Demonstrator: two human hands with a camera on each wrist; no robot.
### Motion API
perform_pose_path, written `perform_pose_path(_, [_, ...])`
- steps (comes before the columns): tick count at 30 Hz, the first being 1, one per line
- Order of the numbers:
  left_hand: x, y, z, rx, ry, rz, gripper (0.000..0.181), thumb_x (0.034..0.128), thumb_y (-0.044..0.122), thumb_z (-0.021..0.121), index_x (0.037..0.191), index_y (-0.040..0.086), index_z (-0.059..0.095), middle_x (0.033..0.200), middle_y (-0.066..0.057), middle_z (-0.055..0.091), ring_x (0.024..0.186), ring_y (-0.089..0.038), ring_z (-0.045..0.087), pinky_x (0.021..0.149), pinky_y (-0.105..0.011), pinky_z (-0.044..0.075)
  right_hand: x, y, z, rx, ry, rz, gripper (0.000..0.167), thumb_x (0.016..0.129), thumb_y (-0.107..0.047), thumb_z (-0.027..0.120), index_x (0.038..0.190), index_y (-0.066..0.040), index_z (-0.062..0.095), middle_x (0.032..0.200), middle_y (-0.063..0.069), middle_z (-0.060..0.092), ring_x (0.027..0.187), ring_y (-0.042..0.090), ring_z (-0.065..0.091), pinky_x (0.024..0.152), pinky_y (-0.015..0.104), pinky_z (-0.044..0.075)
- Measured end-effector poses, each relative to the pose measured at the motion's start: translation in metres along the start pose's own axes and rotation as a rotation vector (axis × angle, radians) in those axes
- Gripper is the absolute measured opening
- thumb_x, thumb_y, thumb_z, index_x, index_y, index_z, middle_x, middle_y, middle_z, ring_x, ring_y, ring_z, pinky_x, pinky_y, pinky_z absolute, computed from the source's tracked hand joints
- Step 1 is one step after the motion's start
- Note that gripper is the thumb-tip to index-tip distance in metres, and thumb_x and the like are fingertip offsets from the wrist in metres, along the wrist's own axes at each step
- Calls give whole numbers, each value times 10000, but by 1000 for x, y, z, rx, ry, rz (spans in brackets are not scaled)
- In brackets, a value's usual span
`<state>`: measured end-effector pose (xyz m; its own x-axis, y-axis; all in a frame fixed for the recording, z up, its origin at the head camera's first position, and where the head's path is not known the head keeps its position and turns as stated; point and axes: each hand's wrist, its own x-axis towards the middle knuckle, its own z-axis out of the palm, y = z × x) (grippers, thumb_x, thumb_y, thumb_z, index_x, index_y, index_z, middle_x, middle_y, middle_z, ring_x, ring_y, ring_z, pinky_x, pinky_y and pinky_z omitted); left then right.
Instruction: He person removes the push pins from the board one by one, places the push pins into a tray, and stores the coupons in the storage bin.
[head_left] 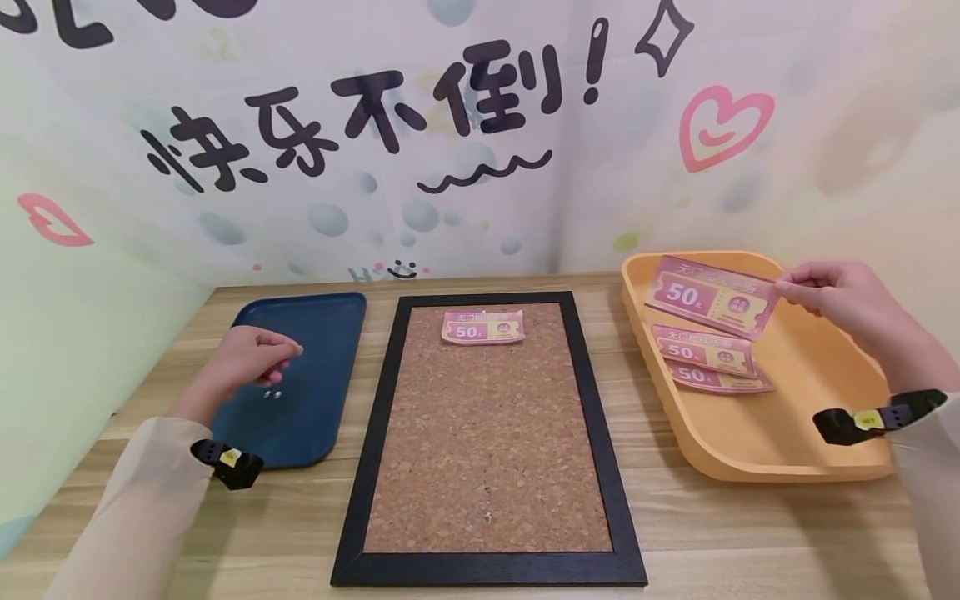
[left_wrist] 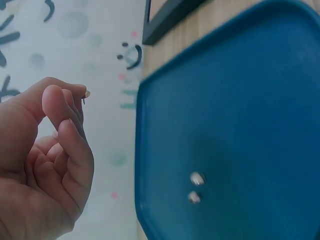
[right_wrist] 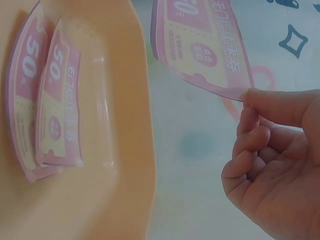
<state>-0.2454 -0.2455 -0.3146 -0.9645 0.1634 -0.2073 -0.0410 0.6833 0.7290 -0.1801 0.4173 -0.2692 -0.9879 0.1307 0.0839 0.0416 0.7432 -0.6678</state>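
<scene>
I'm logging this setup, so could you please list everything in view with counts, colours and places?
table: 1, light wood, foreground
tray: 1, blue, left
basin: 1, orange, right
corkboard: 1, brown, black-framed, centre
coupons: 4, pink-yellow, one on corkboard, two in basin, one held
studs: 2, silvery, in tray
pin: 1, colour unclear, held near tray
tiny item: 1, whitish, low on corkboard
backdrop: 1, whitish with lettering, behind
wrist devices: 2, black, on wrists
sleeves: 2, pale, on forearms
left hand: 1, pinching pin
right hand: 1, pinching coupon
</scene>
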Motion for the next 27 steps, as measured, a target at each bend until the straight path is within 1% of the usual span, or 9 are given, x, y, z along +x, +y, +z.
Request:
perform_pose_path(3, [0, -8, -4, -22, -10, -21, 373, 934, 223, 523, 1058, -128, 544, 590, 11, 521, 511, -105, 534, 552, -260, 496, 3, 13, 0, -5, 8, 11, 253, 933, -329, 503, 973, -98, 596, 738, 29, 444, 700, 162, 398, 588, 291, 322])
perform_pose_path(6, [-1, -16, -7, -36, -19, -40, 376, 941, 214, 505, 1071, -138, 527, 594, 20, 515, 509, -85, 521, 548, -249, 491, 15, 43, -2, 9, -1, 43, 381, 931, -344, 503, 1075, 5, 552, 751, 62, 450, 732, 192, 400, 590, 312, 325])
perform_pose_path(9, [-1, -23, -11, -46, -32, -53, 381, 949, 211, 484, 1087, -142, 519, 600, 25, 513, 508, -67, 506, 548, -245, 490, 34, 85, -3, 14, 13, 57, 397, 908, -411, 516, 1090, -61, 556, 769, 56, 475, 737, 200, 415, 565, 341, 358])
perform_pose_path(12, [-1, -29, -13, -57, -43, -73, 349, 953, 215, 473, 1034, -116, 549, 591, 28, 517, 505, -61, 498, 543, -240, 486, 42, 105, -4, 26, 20, 76, 399, 880, -450, 540, 1057, -95, 574, 773, 25, 499, 715, 197, 436, 548, 367, 384])
perform_pose_path(16, [-2, -36, -15, -71, -49, -106, 290, 949, 231, 477, 891, -28, 596, 581, 36, 527, 504, -61, 502, 542, -235, 486, 31, 81, -5, 43, -39, 72, 395, 915, -381, 520, 1058, -14, 554, 787, 24, 495, 692, 202, 431, 569, 319, 385])
perform_pose_path(20, [-2, -42, -16, -90, -60, -134, 281, 948, 248, 484, 769, 56, 584, 586, 40, 531, 510, -57, 506, 546, -225, 484, 18, 51, -6, 55, -91, 74, 157, 946, -294, 486, 919, -182, 593, 774, -14, 501, 659, 150, 434, 588, 253, 393])
perform_pose_path(21, [-1, -43, -16, -94, -64, -138, 284, 949, 249, 483, 752, 67, 576, 588, 40, 530, 512, -56, 507, 548, -223, 485, 17, 47, -7, 60, -103, 78, 132, 949, -280, 483, 880, -235, 585, 767, -27, 503, 655, 138, 438, 592, 244, 396])
perform_pose_path(23, [-1, -46, -17, -108, -70, -145, 287, 951, 246, 485, 734, 78, 570, 590, 39, 528, 512, -53, 506, 547, -219, 483, 17, 43, -7, 73, -136, 79, 138, 953, -253, 473, 863, -245, 578, 759, -43, 508, 646, 125, 445, 594, 237, 400])
perform_pose_path(27, [1, -50, -18, -138, -82, -151, 277, 953, 236, 484, 754, 67, 577, 601, 38, 526, 515, -47, 511, 541, -211, 483, 25, 47, -8, 77, -203, 84, 179, 961, -244, 457, 924, -115, 575, 748, -49, 503, 634, 128, 452, 589, 239, 403])
